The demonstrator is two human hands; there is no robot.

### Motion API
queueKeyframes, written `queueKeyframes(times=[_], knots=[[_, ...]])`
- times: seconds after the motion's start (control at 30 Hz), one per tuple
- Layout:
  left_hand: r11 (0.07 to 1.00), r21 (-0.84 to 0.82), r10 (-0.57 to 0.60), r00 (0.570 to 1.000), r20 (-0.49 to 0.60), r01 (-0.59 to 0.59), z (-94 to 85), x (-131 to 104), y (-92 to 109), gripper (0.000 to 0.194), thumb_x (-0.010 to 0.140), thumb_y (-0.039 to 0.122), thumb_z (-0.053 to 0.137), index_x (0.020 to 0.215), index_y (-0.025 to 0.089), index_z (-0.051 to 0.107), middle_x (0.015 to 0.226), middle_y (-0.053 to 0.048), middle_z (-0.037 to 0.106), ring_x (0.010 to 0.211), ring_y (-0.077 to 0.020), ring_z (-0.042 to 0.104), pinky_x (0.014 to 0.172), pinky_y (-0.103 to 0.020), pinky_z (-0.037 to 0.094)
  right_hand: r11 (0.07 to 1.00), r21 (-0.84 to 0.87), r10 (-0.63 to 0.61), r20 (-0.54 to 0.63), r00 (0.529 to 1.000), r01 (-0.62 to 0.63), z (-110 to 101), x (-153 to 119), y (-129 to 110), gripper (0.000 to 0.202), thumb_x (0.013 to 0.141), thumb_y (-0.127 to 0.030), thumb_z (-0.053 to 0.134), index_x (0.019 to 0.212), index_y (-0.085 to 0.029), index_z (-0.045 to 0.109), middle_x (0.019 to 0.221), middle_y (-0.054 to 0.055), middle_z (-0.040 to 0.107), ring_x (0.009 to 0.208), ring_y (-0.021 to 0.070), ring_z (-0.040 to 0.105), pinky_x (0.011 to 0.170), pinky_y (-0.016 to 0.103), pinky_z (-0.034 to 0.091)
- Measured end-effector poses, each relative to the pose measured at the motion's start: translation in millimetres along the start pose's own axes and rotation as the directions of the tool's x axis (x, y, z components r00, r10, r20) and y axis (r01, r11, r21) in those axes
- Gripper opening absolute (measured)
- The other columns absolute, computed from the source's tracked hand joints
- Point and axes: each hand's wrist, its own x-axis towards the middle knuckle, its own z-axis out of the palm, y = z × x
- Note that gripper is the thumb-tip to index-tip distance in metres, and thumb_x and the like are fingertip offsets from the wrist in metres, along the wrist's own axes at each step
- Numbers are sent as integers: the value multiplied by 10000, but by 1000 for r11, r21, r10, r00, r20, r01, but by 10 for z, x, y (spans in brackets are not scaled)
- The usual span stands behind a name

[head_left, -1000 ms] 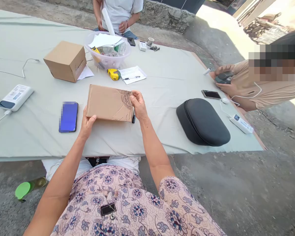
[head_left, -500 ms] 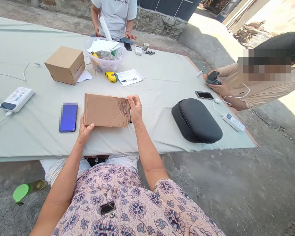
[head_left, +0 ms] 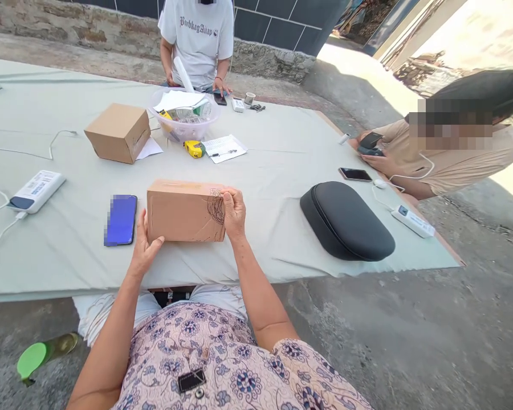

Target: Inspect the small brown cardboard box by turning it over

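Note:
A flat brown cardboard box [head_left: 182, 212] with dark scribbles on its right end stands on its long edge on the pale green table cloth [head_left: 282, 159]. My left hand [head_left: 144, 245] grips its lower left corner. My right hand [head_left: 234, 213] holds its right end, fingers over the top edge. A blue phone [head_left: 120, 219] lies just left of the box.
A black oval case [head_left: 346, 221] lies to the right, a second cardboard box [head_left: 118, 132], a clear bowl of papers [head_left: 183, 114] and a yellow tape measure [head_left: 194, 148] further back. A power bank [head_left: 36, 191] with cables is at left. Two other people sit at the far and right sides.
The box has tipped up from lying tilted in my hands to standing on its long edge, its front face towards me. My hands kept their hold on both ends.

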Motion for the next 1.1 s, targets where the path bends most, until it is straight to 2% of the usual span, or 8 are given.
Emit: queueKeyframes(times=[0.13, 0.23, 0.3, 0.5, 0.6, 0.77, 1.0, 1.1], knots=[[957, 263, 178, 966, -186, -125, 0, 26, 408, 1042, 850, 622, 741, 1665, 317, 169, 1671, -172, 337, 1552, -344, 381, 1305, -573, 305, 996, -45, -79, -25, 997, 78, -37, -166, -51, 488, 989, -670, 477, 940, -214, 640, 1076, 82, 621, 1126, 193, 586, 1049, 377, 517], [808, 521, 438, 872, -218, -276, 149, 99, 759, 849, 892, 570, 719, 1613, 272, 383, 1668, -159, 345, 1594, -352, 283, 1328, -551, 242, 991, -63, -122, -48, 991, 119, -53, -316, -62, 396, 1008, -573, 480, 940, -216, 637, 1075, 81, 606, 1160, 196, 586, 1091, 400, 502], [737, 597, 515, 835, -192, -317, 314, 128, 870, 711, 896, 570, 715, 1513, 256, 549, 1662, -151, 361, 1586, -372, 283, 1325, -555, 217, 984, -96, -156, -57, 986, 150, -58, -436, -58, 355, 1021, -520, 454, 948, -218, 625, 1089, 85, 593, 1183, 199, 584, 1116, 419, 495], [718, 651, 413, 904, -113, -247, 671, 87, 610, 540, 864, 677, 706, 1233, 285, 761, 1443, -133, 629, 1456, -440, 415, 1255, -623, 178, 901, -334, -313, -59, 948, 277, -34, -742, -73, 261, 1030, -466, 474, 1015, -218, 551, 1151, 114, 565, 1194, 210, 581, 1047, 427, 537], [679, 684, 453, 885, -106, -266, 666, 77, 510, 605, 842, 716, 707, 1271, 292, 748, 1460, -130, 623, 1446, -437, 427, 1221, -594, 222, 866, -420, -324, -56, 945, 272, 18, -776, -127, 422, 925, -598, 675, 1009, -210, 530, 1165, 123, 547, 1198, 234, 566, 1010, 419, 541], [657, 699, 464, 882, -80, -282, 624, 80, 514, 658, 855, 761, 651, 1297, 282, 739, 1461, -139, 623, 1436, -429, 445, 1211, -569, 231, 900, -407, -208, -90, 974, 155, 66, -762, -134, 555, 845, -718, 723, 945, -200, 554, 1160, 122, 532, 1206, 247, 555, 1005, 422, 535], [672, 660, 486, 872, -52, -335, 540, 45, 451, 653, 882, 753, 603, 1367, 327, 708, 1491, -104, 611, 1463, -393, 455, 1247, -510, 224, 926, -293, -237, 45, 970, 240, -153, -802, 64, 397, 1008, -595, 561, 1078, -211, 634, 1263, 151, 573, 1261, 223, 591, 919, 372, 614], [663, 652, 503, 864, -25, -368, 488, 42, 396, 628, 919, 727, 569, 1380, 322, 700, 1491, -104, 613, 1455, -377, 473, 1247, -492, 226, 922, -252, -282, 88, 955, 295, -257, -813, 141, 360, 1066, -519, 465, 1131, -231, 672, 1321, 130, 603, 1326, 204, 595, 1088, 421, 584]])
